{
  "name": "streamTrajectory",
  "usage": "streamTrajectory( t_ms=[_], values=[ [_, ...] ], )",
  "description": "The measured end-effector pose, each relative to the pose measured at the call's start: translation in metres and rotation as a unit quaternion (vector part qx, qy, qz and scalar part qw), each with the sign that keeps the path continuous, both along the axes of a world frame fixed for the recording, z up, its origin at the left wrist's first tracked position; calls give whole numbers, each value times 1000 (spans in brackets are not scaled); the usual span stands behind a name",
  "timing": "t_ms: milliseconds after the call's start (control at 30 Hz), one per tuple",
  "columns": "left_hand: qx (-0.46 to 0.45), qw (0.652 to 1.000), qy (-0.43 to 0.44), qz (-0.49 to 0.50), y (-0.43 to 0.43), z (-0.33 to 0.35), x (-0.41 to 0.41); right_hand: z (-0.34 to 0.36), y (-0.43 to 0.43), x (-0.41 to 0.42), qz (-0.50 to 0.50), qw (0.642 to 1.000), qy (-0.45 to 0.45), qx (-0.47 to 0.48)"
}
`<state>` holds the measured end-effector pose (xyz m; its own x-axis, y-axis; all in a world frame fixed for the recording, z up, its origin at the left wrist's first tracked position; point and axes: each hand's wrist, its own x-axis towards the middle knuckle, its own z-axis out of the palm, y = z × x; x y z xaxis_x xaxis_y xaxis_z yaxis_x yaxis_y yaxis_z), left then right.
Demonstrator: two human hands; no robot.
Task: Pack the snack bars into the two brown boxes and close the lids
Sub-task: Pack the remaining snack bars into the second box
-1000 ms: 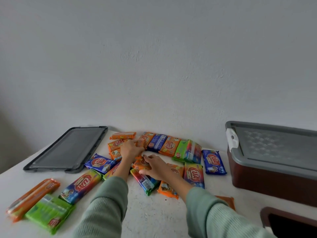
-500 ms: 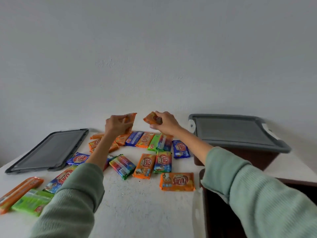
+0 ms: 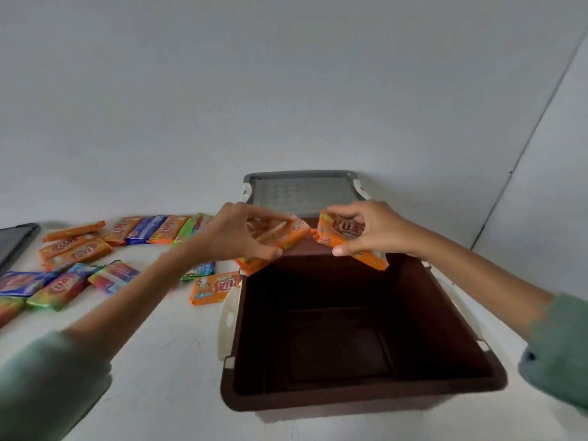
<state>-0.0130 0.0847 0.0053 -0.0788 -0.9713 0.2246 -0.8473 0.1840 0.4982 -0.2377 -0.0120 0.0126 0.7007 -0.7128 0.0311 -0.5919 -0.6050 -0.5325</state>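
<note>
An open brown box (image 3: 362, 401) stands in front of me, its dark inside showing no bars. Behind it stands a second brown box with a grey lid (image 3: 302, 192) on it. My left hand (image 3: 234, 233) pinches an orange snack bar (image 3: 280, 238) over the open box's far left rim. My right hand (image 3: 369, 229) pinches another orange snack bar (image 3: 346, 238) over the far rim. Several loose snack bars (image 3: 79, 253) in orange, blue and green wrappers lie on the white table (image 3: 159, 361) to the left; one orange bar (image 3: 214, 286) lies right beside the open box.
A loose grey lid (image 3: 14, 243) lies at the far left edge of the table. A white latch (image 3: 227, 323) hangs on the open box's left side. A grey wall rises directly behind the table.
Both hands, each holding an orange bar, have moved right from above the pile to over the open brown box. The view has swung right, so the box now fills the centre.
</note>
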Motion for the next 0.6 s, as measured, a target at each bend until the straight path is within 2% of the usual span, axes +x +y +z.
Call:
streamTrajectory(
  t_ms=[133, 267, 400, 600],
  values=[
    [76, 991, -28, -103, 14, -33, -30, -33, 7, -33, 17, 996, 87, -28],
    [122, 972, -141, -145, 0, -65, -57, -68, 6, -27, 57, 973, 209, -79],
    [165, 939, -259, -157, -16, -83, -71, -98, 10, -15, 101, 941, 283, -154],
    [177, 885, -400, -156, -24, -100, -75, -118, 13, -13, 116, 910, 340, -206]
  ],
)
